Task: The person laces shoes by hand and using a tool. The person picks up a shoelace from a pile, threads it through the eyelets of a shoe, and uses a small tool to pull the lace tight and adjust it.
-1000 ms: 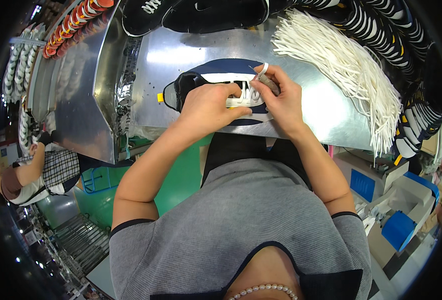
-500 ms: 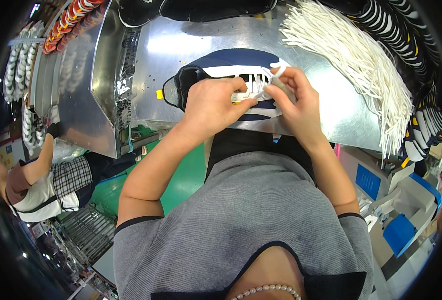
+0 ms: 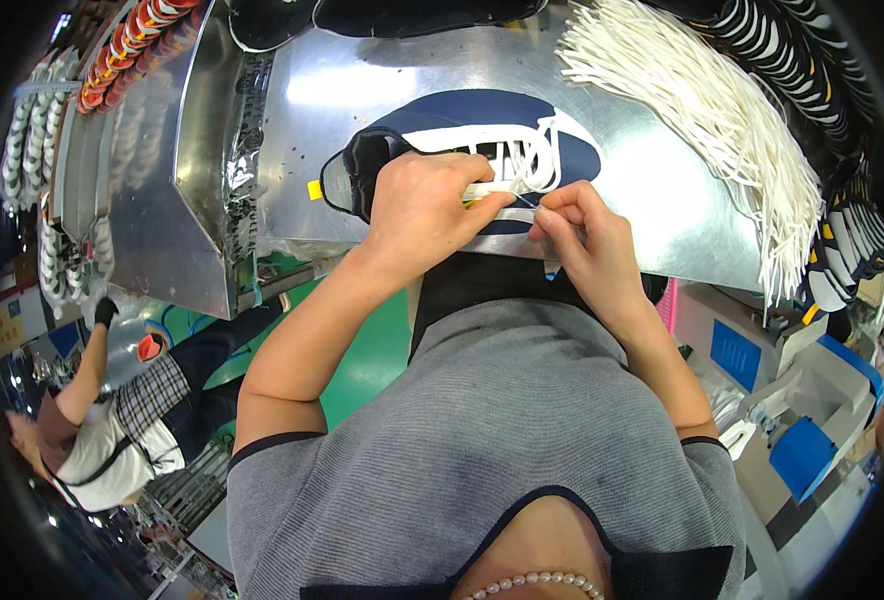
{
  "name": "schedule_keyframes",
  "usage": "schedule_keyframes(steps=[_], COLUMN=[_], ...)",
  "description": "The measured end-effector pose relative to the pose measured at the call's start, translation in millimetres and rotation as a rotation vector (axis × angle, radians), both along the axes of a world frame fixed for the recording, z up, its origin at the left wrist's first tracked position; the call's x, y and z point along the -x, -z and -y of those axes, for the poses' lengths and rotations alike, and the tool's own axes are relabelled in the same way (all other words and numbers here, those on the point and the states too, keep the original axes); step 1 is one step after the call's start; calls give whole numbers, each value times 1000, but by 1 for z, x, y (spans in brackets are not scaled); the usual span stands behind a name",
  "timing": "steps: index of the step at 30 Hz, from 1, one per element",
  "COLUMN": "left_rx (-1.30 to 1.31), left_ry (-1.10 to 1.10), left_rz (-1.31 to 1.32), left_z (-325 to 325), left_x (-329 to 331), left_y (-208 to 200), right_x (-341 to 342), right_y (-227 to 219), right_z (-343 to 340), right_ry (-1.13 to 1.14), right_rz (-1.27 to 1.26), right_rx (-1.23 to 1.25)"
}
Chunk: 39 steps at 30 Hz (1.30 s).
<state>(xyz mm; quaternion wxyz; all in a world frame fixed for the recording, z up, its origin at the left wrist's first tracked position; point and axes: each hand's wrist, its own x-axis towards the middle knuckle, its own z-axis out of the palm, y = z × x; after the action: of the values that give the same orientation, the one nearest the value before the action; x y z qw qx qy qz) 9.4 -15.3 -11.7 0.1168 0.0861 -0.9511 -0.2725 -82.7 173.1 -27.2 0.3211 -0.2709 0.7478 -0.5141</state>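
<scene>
A navy shoe upper with a white lacing panel lies on the metal worktop, its dark collar toward the left. My left hand grips the panel's near edge between thumb and fingers. A white shoelace crosses the opening and forms a loose loop near the toe end. Just right of my left thumb, my right hand pinches a thin dark piece at the near row of eyelets. Whether that piece is the lace's tip or a small hook, I cannot tell.
A thick bundle of white laces lies at the right. Stacked dark shoe uppers line the right edge, and more dark pieces lie along the back. A metal partition stands at the left, with another person beyond.
My right hand has moved from the toe end of the lacing toward me, to the near eyelet row. The lace now hangs in a loop there. My left hand keeps its grip.
</scene>
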Motion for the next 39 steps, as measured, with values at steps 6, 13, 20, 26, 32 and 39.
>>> schedule_keyframes(steps=[6, 13, 20, 26, 32, 39], left_rx=[-75, 130, 310, 367, 267, 104], left_ry=[62, 87, 118, 68, 133, 144], left_rz=[-8, -160, -240, -318, -358, -169], left_z=[-8, -8, -3, -5, -4, -4], left_x=[-4, -17, -21, -28, -28, -28], left_y=[2, 4, 1, 5, 16, 4], right_x=[-6, 4, 37, 16, 31, 99], right_y=[10, 2, -50, -36, -29, -84], right_z=[19, 4, -12, 37, 51, 47], right_ry=[45, -75, 85, -337, -294, 71], right_rz=[-13, -52, -272, -823, -474, -176], right_rx=[-40, -27, 337, -168, -125, 669])
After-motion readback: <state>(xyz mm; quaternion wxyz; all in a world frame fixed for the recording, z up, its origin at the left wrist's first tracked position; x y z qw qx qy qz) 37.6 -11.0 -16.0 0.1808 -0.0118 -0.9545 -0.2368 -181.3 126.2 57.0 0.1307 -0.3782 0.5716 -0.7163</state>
